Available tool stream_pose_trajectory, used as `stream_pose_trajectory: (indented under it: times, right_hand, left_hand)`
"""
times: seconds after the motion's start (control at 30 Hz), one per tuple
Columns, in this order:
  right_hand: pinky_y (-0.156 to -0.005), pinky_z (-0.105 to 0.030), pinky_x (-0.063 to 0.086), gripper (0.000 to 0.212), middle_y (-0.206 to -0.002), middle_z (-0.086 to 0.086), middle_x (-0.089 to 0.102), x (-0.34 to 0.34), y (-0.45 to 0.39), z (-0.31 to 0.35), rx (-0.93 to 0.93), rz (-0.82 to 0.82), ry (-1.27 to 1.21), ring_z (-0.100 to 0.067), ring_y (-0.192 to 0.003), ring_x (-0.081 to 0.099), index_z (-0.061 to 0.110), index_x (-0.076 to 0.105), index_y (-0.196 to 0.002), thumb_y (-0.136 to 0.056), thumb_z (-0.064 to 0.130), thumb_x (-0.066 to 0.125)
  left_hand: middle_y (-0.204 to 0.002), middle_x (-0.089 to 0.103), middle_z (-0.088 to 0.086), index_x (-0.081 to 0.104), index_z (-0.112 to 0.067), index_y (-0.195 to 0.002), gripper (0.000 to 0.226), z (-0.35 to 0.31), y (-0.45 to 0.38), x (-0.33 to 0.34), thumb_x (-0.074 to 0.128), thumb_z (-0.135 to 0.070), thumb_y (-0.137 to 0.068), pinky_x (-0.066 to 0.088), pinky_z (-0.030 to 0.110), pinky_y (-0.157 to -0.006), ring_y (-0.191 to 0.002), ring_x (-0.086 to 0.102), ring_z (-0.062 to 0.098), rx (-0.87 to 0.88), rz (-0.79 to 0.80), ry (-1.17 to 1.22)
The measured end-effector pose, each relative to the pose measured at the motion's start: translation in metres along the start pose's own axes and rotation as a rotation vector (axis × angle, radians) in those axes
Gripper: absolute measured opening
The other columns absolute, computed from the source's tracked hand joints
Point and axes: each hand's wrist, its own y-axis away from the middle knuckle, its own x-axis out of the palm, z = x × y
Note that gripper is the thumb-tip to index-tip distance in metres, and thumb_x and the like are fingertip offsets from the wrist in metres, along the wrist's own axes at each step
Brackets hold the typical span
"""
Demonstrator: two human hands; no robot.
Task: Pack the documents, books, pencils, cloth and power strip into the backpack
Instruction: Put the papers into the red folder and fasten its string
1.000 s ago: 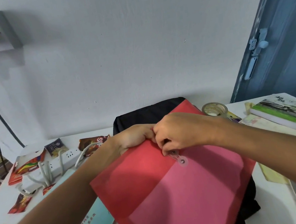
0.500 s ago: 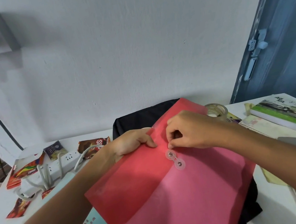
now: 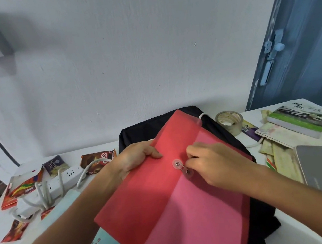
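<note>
Closing the document folder before it goes into the bag.

Under both my hands lies the black fabric backpack (image 3: 258, 229), flat on the white table (image 3: 292, 227). On top of it rests the red translucent plastic document envelope (image 3: 168, 213). My left hand (image 3: 134, 159) grips its upper left edge, thumb curled over the flap. My right hand (image 3: 212, 163) pinches at the two clear round string-tie buttons (image 3: 182, 167), fingers curled tight; I cannot make out the string itself. Left of my left hand sits the white power strip (image 3: 61, 181), unpacked. Next, I judge, the tie needs finishing, then the backpack opening.
</note>
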Motion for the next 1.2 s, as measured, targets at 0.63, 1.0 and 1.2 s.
stream_pose_trajectory:
  times: [0.63, 1.0, 1.2]
  right_hand:
    - [-0.067, -0.023, 0.046, 0.006, -0.076, -0.001, 0.066, -0.021, -0.055, -0.006, -0.138, 0.136, -0.504, -0.008, -0.071, 0.058, 0.009, 0.071, -0.082, -0.079, 0.009, 0.066]
    - [-0.065, -0.01, 0.042, 0.011, -0.073, 0.008, 0.066, -0.018, -0.031, -0.017, 0.157, -0.064, -0.691, -0.005, -0.068, 0.06, 0.012, 0.069, -0.082, -0.077, 0.005, 0.076]
    - [-0.069, -0.002, 0.037, 0.016, -0.078, 0.006, 0.066, -0.009, -0.004, -0.01, 0.061, -0.154, -0.527, 0.002, -0.07, 0.054, 0.01, 0.068, -0.089, -0.078, 0.0, 0.072]
  left_hand:
    - [-0.091, 0.062, 0.015, 0.062, 0.005, -0.103, 0.031, -0.016, 0.02, 0.017, 0.054, 0.0, -0.074, 0.048, 0.033, -0.078, -0.083, 0.058, 0.024, 0.11, 0.011, -0.232]
    - [-0.098, 0.068, 0.012, 0.066, -0.008, -0.107, 0.028, -0.004, 0.021, 0.003, 0.055, 0.0, -0.083, 0.051, 0.033, -0.082, -0.085, 0.064, 0.023, 0.089, 0.123, -0.074]
    - [-0.099, 0.068, 0.015, 0.065, -0.006, -0.114, 0.033, -0.001, 0.018, -0.001, 0.049, 0.002, -0.086, 0.057, 0.027, -0.068, -0.075, 0.067, 0.022, 0.077, 0.078, 0.027]
